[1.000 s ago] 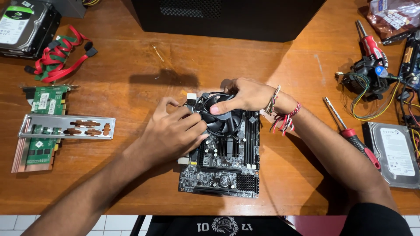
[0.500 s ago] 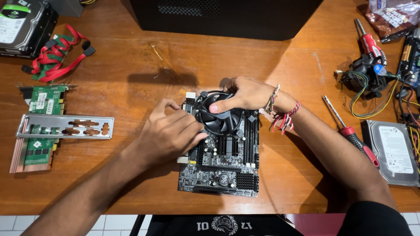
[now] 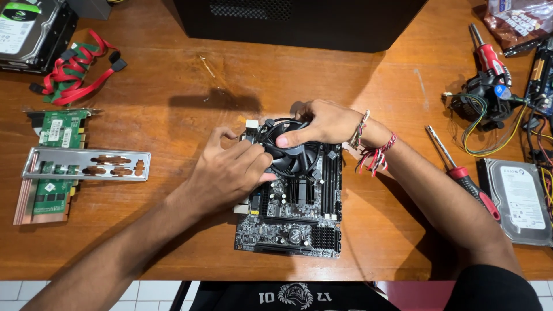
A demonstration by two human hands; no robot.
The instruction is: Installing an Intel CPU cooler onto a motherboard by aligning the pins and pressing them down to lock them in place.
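A: Black CPU cooler fan (image 3: 292, 154), round, seated on the upper half of the motherboard (image 3: 294, 222). Board itself near the middle of the wooden worktop (image 3: 173, 230), long axis running away from the body toward the black computer case (image 3: 299, 20).

B: Position relative to the hands?

A: Squarely between them. Left hand (image 3: 227, 173) at the fan's left rim, fingers (image 3: 253, 156) curled together and pressed onto the edge of the housing. Right hand (image 3: 322, 122) over the far right rim, thumb and fingers clamped on the top edge of the fan.

B: Nearer hand?

A: Neither, really; both touching. Left coming in from the near left, right arching over from the far right, so opposed across the fan's diameter along a diagonal.

B: Any gap visible under the fan?

A: Cannot tell; base hidden by the hands and the shroud.

B: Surroundings?

A: To the right, just beside the right forearm, a red-handled screwdriver (image 3: 461, 173), shaft pointing up-left toward the board. Further right, a bare hard drive (image 3: 515, 198) and a tangle of wires with another cooler (image 3: 484, 103). To the left, well apart, a silver I/O shield (image 3: 86, 164) lying across a green expansion card (image 3: 52, 167); beyond that, red data cables (image 3: 78, 69) and a second hard drive (image 3: 29, 26) at the far left corner.
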